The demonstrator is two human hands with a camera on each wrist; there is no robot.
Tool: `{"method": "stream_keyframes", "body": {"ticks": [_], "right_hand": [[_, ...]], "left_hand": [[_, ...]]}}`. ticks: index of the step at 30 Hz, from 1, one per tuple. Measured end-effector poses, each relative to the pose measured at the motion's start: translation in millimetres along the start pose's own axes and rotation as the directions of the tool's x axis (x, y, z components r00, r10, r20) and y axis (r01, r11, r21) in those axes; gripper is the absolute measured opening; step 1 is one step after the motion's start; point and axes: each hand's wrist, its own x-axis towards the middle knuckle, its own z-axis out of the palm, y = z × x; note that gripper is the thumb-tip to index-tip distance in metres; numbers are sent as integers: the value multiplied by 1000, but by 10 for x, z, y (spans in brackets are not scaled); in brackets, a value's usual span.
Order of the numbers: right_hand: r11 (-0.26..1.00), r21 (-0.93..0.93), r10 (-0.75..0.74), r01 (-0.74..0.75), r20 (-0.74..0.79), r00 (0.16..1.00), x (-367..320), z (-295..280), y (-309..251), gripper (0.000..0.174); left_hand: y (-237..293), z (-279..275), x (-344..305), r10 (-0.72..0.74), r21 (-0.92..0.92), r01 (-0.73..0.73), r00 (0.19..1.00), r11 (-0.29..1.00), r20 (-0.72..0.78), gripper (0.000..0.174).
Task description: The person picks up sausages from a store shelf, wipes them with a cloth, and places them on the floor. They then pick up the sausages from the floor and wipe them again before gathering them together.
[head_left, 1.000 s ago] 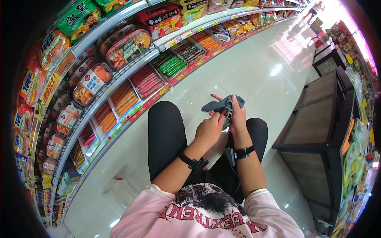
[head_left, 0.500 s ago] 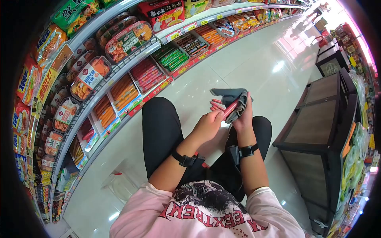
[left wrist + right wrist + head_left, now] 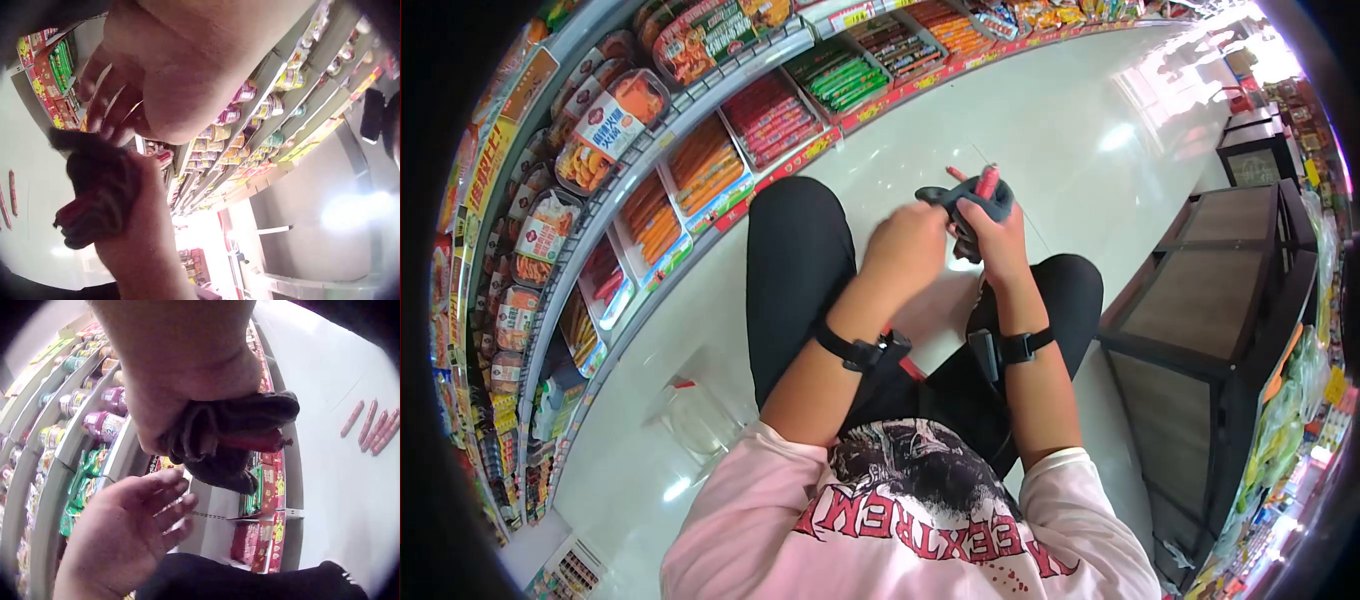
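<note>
Gripped in my right hand (image 3: 998, 235) is a dark grey cloth (image 3: 240, 412), wrapped around a red sausage (image 3: 988, 182) whose end sticks out of the folds. The right wrist view shows that sausage (image 3: 256, 440) lying across the cloth. My left hand (image 3: 905, 250) is beside the cloth at its left; in the right wrist view the left hand (image 3: 122, 534) has loosely bent, spread fingers with nothing in them. Several more sausages (image 3: 375, 428) lie on the floor beyond the hands.
Shelves with packaged food (image 3: 610, 130) and trays of wrapped sausages (image 3: 770, 120) curve along the left. A dark cabinet (image 3: 1190, 280) stands at the right. A clear container (image 3: 695, 415) is on the floor left of my legs.
My left hand has let go of the red sausage, which now stands upright in the cloth in my right hand. The head view has shifted, and both hands appear higher in it.
</note>
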Motion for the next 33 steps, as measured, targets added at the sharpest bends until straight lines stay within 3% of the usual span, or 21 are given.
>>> {"method": "stream_keyframes", "body": {"ticks": [1,4,5,8,11,16,21,26,33], "right_hand": [[996,-77,-39,41,21,999,-10,35,-17,27],[935,-339,-80,104,85,993,-117,125,-70,23],[832,-456,-244,317,212,946,-75,99,27,29],[694,-522,-337,496,373,865,-162,197,70,34],[637,-564,-379,525,363,851,-117,225,148,34],[443,-711,-496,546,312,810,-24,270,113,37],[380,-770,-562,512,248,789,66,255,157,36],[482,-712,-615,511,140,776,102,232,176,40],[531,-710,-706,463,-68,705,133,198,168,55]], "left_hand": [[0,-79,5,12,-71,-23,987,997,-158,24],[129,-343,-6,-94,-291,37,978,956,-185,30],[149,-350,-15,-75,-270,29,984,962,-162,32],[128,-321,-77,-44,-150,27,993,988,-112,35],[7,-293,-64,-48,8,49,994,999,-103,33],[-32,-291,-25,-98,-307,-9,938,952,-332,27],[-112,-355,26,-194,-445,1,901,896,-389,26],[-132,-379,63,-279,-621,-13,886,784,-371,28],[-173,-418,120,-362,-749,98,911,656,-197,34]]}}
